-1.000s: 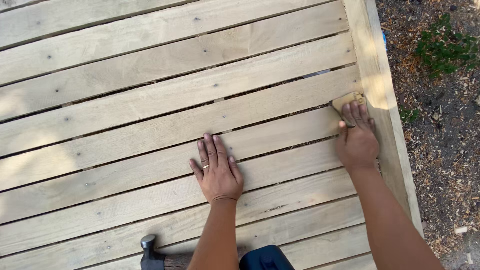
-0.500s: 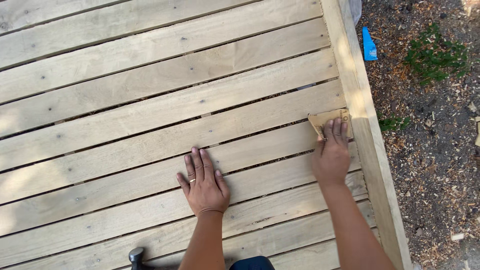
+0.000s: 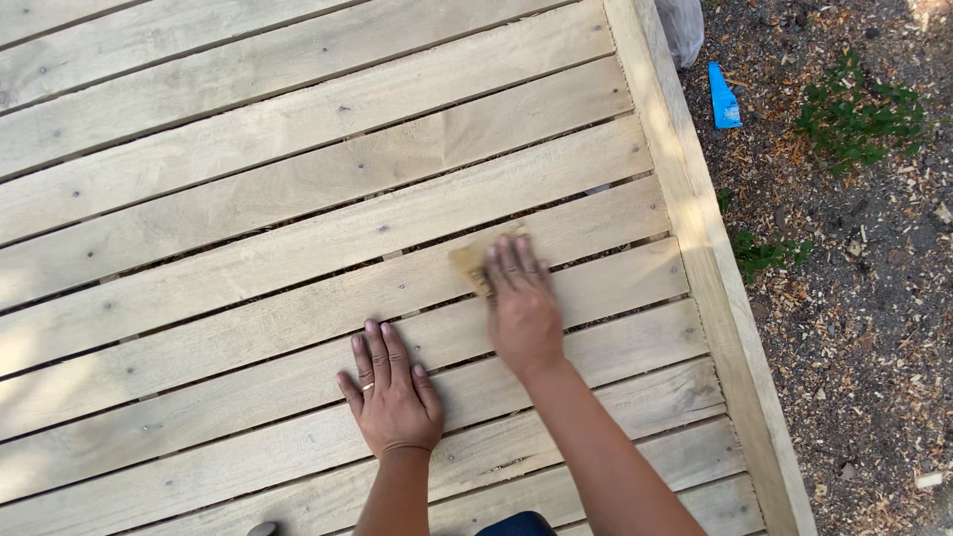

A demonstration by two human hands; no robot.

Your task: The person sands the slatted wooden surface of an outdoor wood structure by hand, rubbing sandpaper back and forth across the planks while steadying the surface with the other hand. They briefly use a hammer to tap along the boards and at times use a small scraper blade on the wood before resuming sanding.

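My right hand (image 3: 523, 306) presses flat on a tan piece of sandpaper (image 3: 469, 265) lying on a pale wooden plank (image 3: 298, 248) of a slatted deck. The paper's left edge shows beyond my fingertips; the rest is hidden under my palm. My left hand (image 3: 390, 389) rests flat with fingers spread on a nearer plank, below and left of the right hand, holding nothing. A ring sits on one of its fingers.
A thick wooden edge beam (image 3: 705, 258) bounds the deck on the right. Beyond it lies ground with wood chips (image 3: 864, 318), green weeds (image 3: 859, 104) and a blue scrap (image 3: 724, 97). Gaps run between the planks.
My right hand slid the sandpaper leftward along the plank, away from the edge beam toward the middle. My left hand stayed flat on the boards. The view shifted right.
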